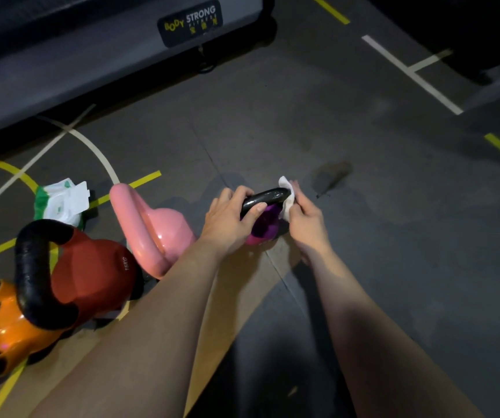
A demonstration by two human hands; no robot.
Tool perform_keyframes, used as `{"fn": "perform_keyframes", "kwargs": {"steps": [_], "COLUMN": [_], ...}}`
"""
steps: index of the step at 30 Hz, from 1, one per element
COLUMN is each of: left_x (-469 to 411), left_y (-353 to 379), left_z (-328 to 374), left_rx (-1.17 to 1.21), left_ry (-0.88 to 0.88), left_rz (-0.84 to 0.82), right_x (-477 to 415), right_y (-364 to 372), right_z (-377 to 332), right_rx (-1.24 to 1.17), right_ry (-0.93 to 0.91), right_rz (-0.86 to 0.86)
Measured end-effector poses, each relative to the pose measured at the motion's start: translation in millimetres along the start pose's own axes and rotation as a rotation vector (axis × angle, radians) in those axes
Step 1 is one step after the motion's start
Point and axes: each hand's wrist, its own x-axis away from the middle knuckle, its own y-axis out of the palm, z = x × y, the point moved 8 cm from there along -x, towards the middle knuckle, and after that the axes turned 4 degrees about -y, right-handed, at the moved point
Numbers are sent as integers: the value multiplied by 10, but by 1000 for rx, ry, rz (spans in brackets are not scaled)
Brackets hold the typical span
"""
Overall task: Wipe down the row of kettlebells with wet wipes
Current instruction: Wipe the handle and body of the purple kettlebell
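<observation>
Purple and glossy, the round kettlebell (pixel 268 227) stands on the dark rubber floor (pixel 363 267) between my hands, its black handle bar (pixel 268 197) uppermost. My left hand (pixel 227 215) curls round the bar's nearer end, thumb on top. My right hand (pixel 306 218) pinches a crumpled white wet wipe (pixel 288 202) against the far end. I judge I should brace firmly with the left and wrap the wipe right round the bar, not just across its top. The bar's long axis runs from left hand to right. Beyond my left hand stand a pink kettlebell (pixel 158 233), a red kettlebell with black handle (pixel 92 273) and an orange kettlebell (pixel 10 330), with a green-and-white wipes pack (pixel 62 203) past them.
</observation>
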Motion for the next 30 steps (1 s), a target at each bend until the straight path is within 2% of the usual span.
{"fn": "perform_keyframes", "kwargs": {"steps": [3, 7, 9, 12, 13, 17, 20, 22, 27, 30], "left_x": [3, -3, 18, 34, 32, 11, 19, 37, 167, 315], "left_y": [-1, 2, -1, 11, 13, -16, -44, -65, -44, -91], "left_z": [-6, -30, -11, 12, -4, -36, -54, -30, -9, -118], "left_rx": [-1, -9, -18, -24, -19, 9, 40, -7, -87, -17], "left_ry": [4, -16, -16, -14, -18, -35, -86, -84, -103, -161], "left_rz": [3, -10, -14, -22, -21, -23, -76, -127, -162, -126], "right_x": [7, 135, 111, -6, -10, 128, 98, 61, 200, 219], "right_y": [42, 225, 179, -98, -113, 152, 252, 295, 557, 578], "right_z": [-174, -401, -353, -171, -157, -374, -393, -460, -595, -638], "right_rx": [108, 414, 474, 571, 591, 517, 581, 693, 1028, 1251], "right_ry": [-120, -400, -391, -160, -160, -458, -545, -551, -642, -565], "right_rz": [1, -31, -29, 7, -5, -62, -78, -136, -445, -511]}}
